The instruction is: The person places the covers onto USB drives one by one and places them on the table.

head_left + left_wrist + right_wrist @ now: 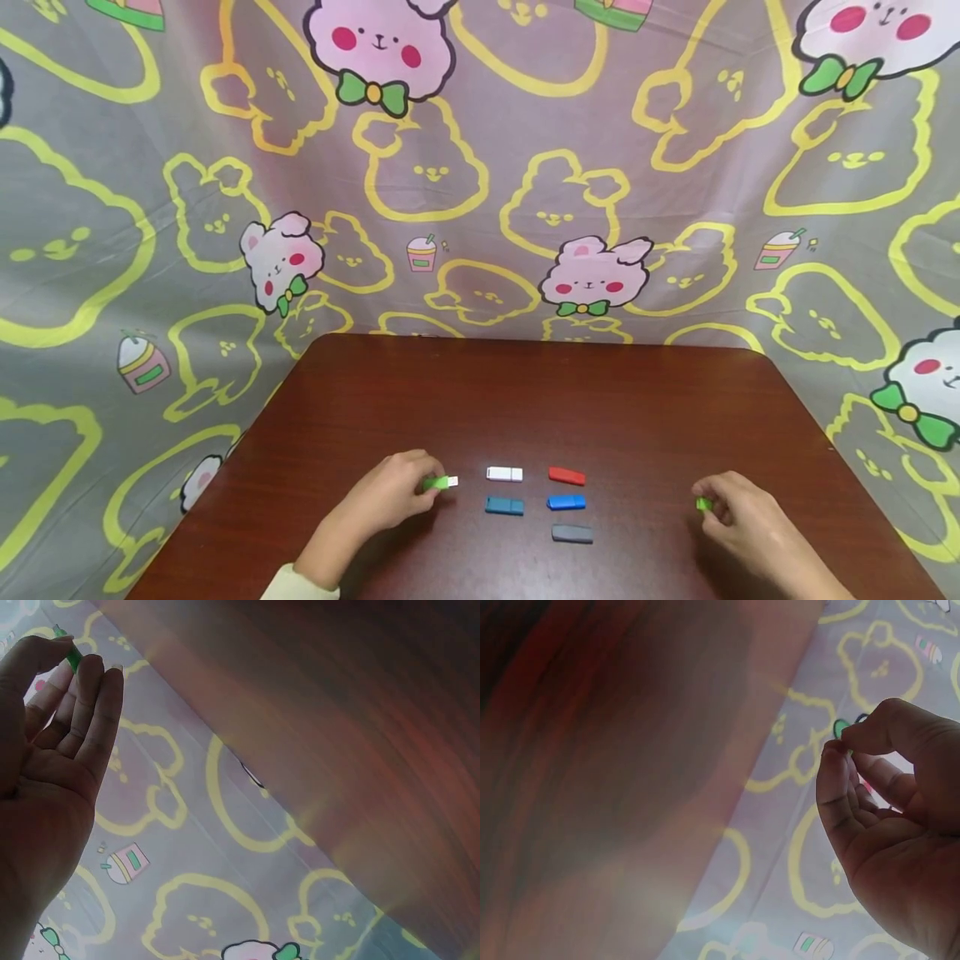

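Observation:
My left hand point(393, 492) pinches a green USB stick point(435, 483) between thumb and fingers, its bare plug pointing right. In the left wrist view, the green body of this stick point(73, 657) shows between thumb and fingertips. Farther right, my right hand point(742, 521) pinches a small green piece point(703, 504) that looks like the matching cap. The right wrist view shows thumb and forefinger tips meeting, with the piece mostly hidden. Closest to the left hand lie a white USB stick point(505, 474) and a teal USB stick point(505, 506), one behind the other.
A second column on the brown table point(525, 400) holds a red USB stick point(567, 476), a blue USB stick point(566, 502) and a grey USB stick point(572, 533). Patterned cloth point(465, 167) with cartoon animals hangs behind the table and along both sides.

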{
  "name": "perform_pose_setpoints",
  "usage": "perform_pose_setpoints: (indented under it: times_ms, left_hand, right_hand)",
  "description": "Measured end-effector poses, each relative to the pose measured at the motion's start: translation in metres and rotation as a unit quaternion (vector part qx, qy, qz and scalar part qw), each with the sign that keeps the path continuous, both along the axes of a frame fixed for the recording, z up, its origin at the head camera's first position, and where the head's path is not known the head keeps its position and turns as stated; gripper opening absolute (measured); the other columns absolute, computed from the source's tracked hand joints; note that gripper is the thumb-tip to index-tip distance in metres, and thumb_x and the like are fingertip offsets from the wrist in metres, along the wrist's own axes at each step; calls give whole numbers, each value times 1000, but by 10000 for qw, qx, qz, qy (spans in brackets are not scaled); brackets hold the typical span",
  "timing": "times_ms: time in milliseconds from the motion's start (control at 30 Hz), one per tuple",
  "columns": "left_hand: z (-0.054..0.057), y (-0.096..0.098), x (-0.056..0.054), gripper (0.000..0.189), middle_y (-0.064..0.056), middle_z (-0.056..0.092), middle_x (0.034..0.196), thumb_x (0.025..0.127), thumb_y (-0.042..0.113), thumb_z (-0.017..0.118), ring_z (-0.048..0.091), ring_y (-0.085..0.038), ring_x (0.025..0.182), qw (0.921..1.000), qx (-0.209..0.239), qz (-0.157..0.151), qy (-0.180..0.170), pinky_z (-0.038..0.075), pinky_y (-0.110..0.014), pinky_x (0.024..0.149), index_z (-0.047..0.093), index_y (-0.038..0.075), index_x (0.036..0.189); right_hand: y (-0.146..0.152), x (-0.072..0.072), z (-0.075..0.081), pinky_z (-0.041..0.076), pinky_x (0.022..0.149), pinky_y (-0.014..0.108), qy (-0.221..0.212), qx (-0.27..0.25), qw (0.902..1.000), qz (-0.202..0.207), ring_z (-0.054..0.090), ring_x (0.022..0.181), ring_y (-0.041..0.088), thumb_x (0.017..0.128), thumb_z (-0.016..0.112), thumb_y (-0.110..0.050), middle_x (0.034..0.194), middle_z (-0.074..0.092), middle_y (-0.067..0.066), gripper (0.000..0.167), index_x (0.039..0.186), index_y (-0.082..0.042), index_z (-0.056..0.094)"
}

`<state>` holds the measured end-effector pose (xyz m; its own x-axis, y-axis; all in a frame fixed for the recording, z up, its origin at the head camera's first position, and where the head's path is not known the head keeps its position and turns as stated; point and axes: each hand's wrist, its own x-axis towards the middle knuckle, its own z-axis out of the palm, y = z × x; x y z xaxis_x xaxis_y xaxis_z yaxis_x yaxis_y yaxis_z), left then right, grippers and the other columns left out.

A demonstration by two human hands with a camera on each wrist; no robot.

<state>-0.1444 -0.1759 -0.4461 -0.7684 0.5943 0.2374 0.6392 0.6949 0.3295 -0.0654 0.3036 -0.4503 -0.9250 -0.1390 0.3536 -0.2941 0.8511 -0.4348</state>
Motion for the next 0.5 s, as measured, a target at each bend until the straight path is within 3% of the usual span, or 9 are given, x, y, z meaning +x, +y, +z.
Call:
perform_pose_setpoints:
  times_ms: [167,500]
  left_hand:
    - [1,12,2,14,8,65,88,84,10,80,57,-3,73,9999,-25,-30,-122,49,-19,63,72,13,95]
    - [1,22,4,11,8,62,85,85,9,79,52,0,71,9996,-20,-249,-143,46,-16,61,72,14,93]
  right_hand:
    - [-13,-4,-5,48,57,22,514,-115,9983,252,48,70,-9,65,75,12,86,57,-13,36,88,-14,67]
    - [-26,-9,-8,49,56,21,728,-334,9944,684,50,71,-8,63,74,16,86,57,-14,40,90,-13,66]
